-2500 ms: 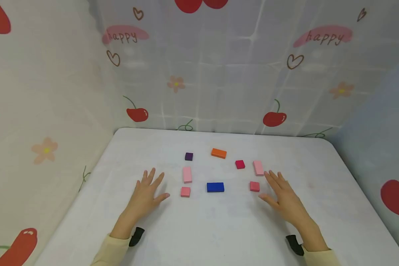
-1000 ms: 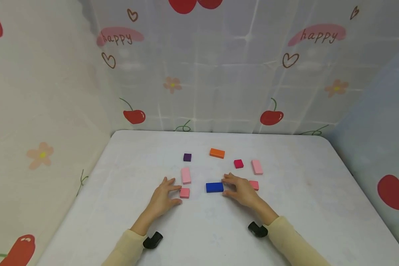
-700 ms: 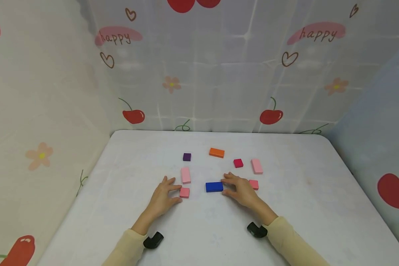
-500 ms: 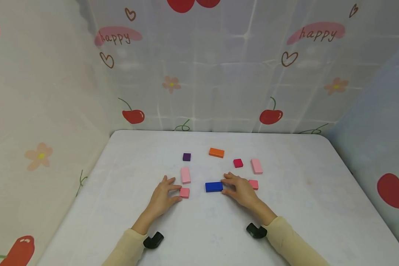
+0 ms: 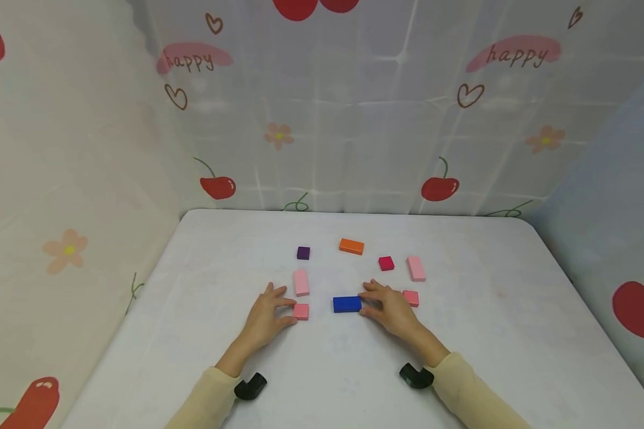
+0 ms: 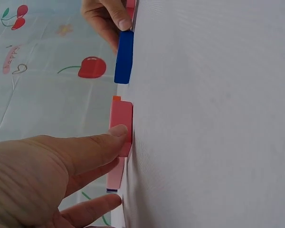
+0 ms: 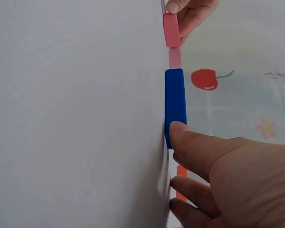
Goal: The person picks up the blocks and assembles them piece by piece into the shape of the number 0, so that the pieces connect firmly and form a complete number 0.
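My left hand [image 5: 263,319] pinches a small salmon-pink block [image 5: 302,311] at its left end, thumb on the near side. In the left wrist view the thumb lies against this pink block [image 6: 122,116]. My right hand [image 5: 394,310] pinches the right end of a longer blue block [image 5: 346,304]; the right wrist view shows the thumb on the blue block [image 7: 175,97], its index finger mostly hidden behind. Both blocks lie flat on the white table, a gap between them. Just behind the left hand's block is a light pink block [image 5: 301,282].
Farther back lie a purple block [image 5: 303,253], an orange block [image 5: 351,246], a crimson block [image 5: 386,263] and another light pink block [image 5: 416,269]. A second salmon block [image 5: 411,298] sits close behind the right hand. Printed curtains surround the white table [image 5: 349,381].
Both hands, earlier spread and apart from the blocks, moved inward and took hold of the salmon-pink and blue blocks. Lately the blue block slid slightly nearer me and the pink one slightly right.
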